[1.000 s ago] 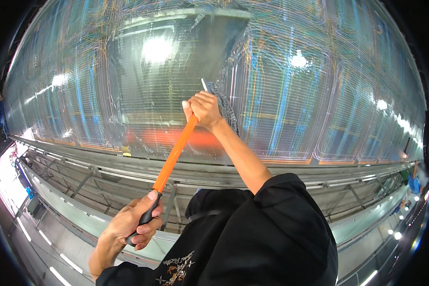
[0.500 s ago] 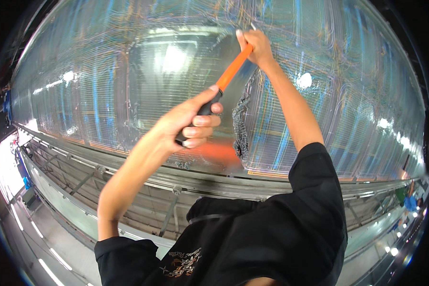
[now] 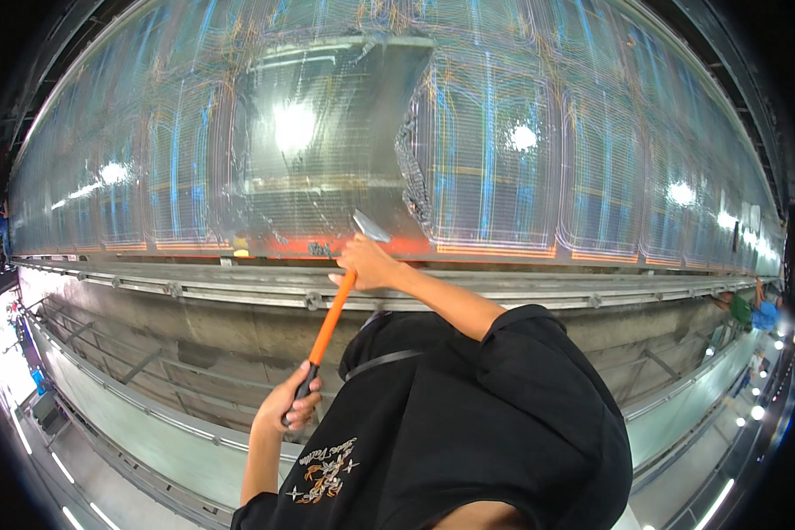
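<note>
Since half a second ago, the scraper (image 3: 328,322) and both hands have come down from 1 o'clock toward the person's body, so the blade (image 3: 371,226) is now by the tabletop's near edge. Nearest, at 6 o'clock, is the person's black top (image 3: 503,415). At 7 o'clock the left hand (image 3: 291,399) is wrapped round the scraper's black grip. The orange shaft runs toward 1 o'clock, over the rail (image 3: 468,290), to the right hand (image 3: 367,262), which is closed round it just below the blade. I cannot tell whether the blade touches the tabletop (image 3: 495,177). A grey clump (image 3: 320,250) lies at 9 o'clock from the right hand. Beyond, toward 11 o'clock, is a smeared patch (image 3: 327,150) with wrinkled grey residue (image 3: 412,172) along its 3 o'clock side. Far off at 3 o'clock is a co-worker (image 3: 766,315) in blue.
</note>
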The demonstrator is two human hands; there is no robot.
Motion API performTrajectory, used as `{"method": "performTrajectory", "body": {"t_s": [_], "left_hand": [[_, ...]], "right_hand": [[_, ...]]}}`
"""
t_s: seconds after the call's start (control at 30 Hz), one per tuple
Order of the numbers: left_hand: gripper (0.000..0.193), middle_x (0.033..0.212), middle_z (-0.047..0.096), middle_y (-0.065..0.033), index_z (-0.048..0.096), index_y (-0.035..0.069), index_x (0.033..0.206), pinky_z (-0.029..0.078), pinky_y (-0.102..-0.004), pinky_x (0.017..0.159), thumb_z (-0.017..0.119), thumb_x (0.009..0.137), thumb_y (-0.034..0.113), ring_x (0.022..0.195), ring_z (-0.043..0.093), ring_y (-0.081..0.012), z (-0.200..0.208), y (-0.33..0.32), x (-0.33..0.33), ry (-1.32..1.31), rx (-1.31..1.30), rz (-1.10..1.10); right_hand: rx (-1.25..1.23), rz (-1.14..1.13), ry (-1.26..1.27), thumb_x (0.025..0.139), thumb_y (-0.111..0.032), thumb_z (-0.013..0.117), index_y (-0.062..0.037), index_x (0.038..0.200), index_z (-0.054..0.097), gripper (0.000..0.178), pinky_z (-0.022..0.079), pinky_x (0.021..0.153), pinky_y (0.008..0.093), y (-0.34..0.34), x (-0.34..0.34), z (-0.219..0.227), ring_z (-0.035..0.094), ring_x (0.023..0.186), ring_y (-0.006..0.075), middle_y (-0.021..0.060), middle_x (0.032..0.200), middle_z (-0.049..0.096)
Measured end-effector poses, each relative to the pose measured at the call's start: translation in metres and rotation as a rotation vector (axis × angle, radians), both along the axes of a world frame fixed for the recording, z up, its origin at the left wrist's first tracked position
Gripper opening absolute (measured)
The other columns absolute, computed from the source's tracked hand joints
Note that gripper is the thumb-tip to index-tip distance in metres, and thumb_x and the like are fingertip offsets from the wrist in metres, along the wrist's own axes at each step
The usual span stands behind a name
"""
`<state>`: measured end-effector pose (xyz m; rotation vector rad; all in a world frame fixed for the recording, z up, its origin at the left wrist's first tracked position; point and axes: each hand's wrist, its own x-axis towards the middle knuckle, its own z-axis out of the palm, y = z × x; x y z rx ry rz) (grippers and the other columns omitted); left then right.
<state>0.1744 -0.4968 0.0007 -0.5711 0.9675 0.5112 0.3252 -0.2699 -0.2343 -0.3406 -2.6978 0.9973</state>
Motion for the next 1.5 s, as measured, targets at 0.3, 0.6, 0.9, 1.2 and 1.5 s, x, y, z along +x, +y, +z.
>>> {"method": "performTrajectory", "body": {"t_s": [0.3,0.6,0.9,1.2,1.5], "left_hand": [[0.050,0.051,0.039,0.0054,0.051,0.012,0.084,0.026,-0.0222,0.030,0.049,0.101,0.059,0.034,0.032,-0.0038,-0.001,0.008,0.069,0.224,-0.070,-0.425],[0.050,0.050,0.035,0.0044,0.043,0.010,0.087,0.034,-0.0248,0.027,0.042,0.104,0.057,0.031,0.034,-0.0074,0.046,0.161,0.020,0.091,-0.032,-0.300],[0.052,0.047,0.035,0.0033,0.043,0.010,0.083,0.035,-0.0272,0.023,0.042,0.104,0.057,0.027,0.033,-0.0077,0.059,0.360,-0.050,0.173,-0.144,-0.373],[0.049,0.045,0.034,0.0075,0.045,0.013,0.083,0.025,-0.0251,0.021,0.040,0.105,0.057,0.025,0.027,-0.0047,-0.024,0.461,-0.041,0.153,0.178,-0.117],[0.039,0.054,0.035,0.0095,0.047,0.014,0.089,0.028,-0.0208,0.026,0.044,0.106,0.049,0.036,0.031,-0.0007,-0.058,0.318,-0.019,-0.135,0.374,0.186]], "right_hand": [[-0.024,-0.095,0.042,0.090,-0.028,0.066,-0.0105,0.057,0.055,0.039,0.041,0.059,0.0395,-0.022,0.115,-0.011,0.054,0.055,0.0264,0.0070,0.054,0.054],[0.006,-0.277,0.394,0.085,-0.011,0.068,-0.0095,0.057,0.049,0.033,0.039,0.049,0.0376,0.084,0.031,-0.024,0.051,0.048,0.0251,0.0066,0.053,0.050],[0.092,-0.539,0.586,0.081,-0.008,0.068,-0.0092,0.055,0.052,0.030,0.043,0.047,0.0347,0.241,-0.059,-0.050,0.054,0.046,0.0218,0.0054,0.052,0.054],[0.379,-0.367,0.497,0.087,-0.009,0.067,-0.0079,0.058,0.049,0.034,0.044,0.049,0.0401,0.459,-0.046,-0.055,0.054,0.049,0.0293,0.0071,0.055,0.052],[0.233,-0.291,0.151,0.100,-0.021,0.054,-0.0027,0.053,0.047,0.051,0.035,0.055,0.0516,0.328,-0.033,-0.039,0.048,0.053,0.0416,0.0211,0.054,0.049]]}}
